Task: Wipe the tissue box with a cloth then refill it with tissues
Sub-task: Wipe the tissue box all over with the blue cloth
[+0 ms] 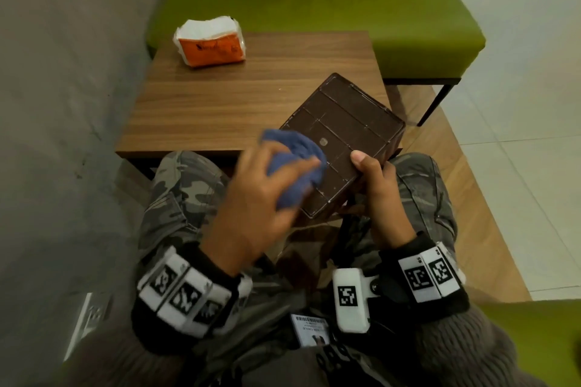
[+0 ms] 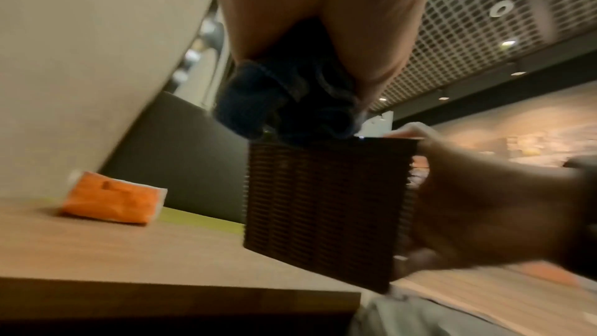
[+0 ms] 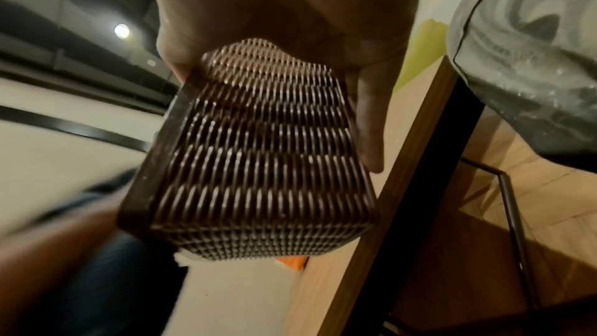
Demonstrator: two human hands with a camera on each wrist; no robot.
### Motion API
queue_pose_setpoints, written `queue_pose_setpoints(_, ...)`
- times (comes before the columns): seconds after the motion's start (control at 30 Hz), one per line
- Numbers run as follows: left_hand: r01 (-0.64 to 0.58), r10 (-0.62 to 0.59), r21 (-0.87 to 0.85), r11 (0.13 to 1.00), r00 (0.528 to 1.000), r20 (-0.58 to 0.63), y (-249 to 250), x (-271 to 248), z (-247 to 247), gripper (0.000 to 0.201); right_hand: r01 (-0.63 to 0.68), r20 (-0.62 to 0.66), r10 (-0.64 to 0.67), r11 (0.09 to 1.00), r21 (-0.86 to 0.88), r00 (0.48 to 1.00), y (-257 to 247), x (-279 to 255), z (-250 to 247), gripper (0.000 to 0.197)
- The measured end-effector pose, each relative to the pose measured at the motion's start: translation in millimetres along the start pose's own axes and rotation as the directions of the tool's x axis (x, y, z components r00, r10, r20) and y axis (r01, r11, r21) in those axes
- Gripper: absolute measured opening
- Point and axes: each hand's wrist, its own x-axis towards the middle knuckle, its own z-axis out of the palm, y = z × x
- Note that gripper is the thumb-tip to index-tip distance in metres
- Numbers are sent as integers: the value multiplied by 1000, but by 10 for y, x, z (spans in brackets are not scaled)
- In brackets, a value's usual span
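You sit facing a green bench seat (image 1: 314,0) that runs along the far side of a low wood-grain table (image 1: 220,97). Your knees, in camouflage trousers (image 1: 182,185), meet the table's near edge.

The tissue box (image 1: 339,135), dark brown with woven sides and a flat ribbed panel turned upward, is tilted over your lap, its far end over the table's near right corner; whether it touches the table cannot be told. The panel shows pale scuffing along its ribs and edges.

Your right hand (image 1: 377,188) has a closed grip on the box's near right corner: the thumb lies on the top panel and, in the right wrist view, the fingers (image 3: 368,116) run along the woven side.

Your left hand (image 1: 251,198) grips a bunched blue cloth (image 1: 295,163), fingers curled round it, and presses it onto the panel's near left part. The hand is blurred.

A tissue pack (image 1: 210,42), orange with white tissue showing at the top, lies on the table's far left part, well apart from the box.
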Motion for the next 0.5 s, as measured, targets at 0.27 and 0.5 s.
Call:
queue_pose_setpoints(0.27, 141, -149, -75, 987, 982, -116, -163, -116, 4, 34, 28, 23, -28, 999, -25, 999, 31, -31, -64, 95)
queue_pose_setpoints(0.5, 42, -42, -52, 998, 999, 5, -2, -245, 5, 32, 36, 23, -36, 999, -8, 999, 42, -47, -65, 95)
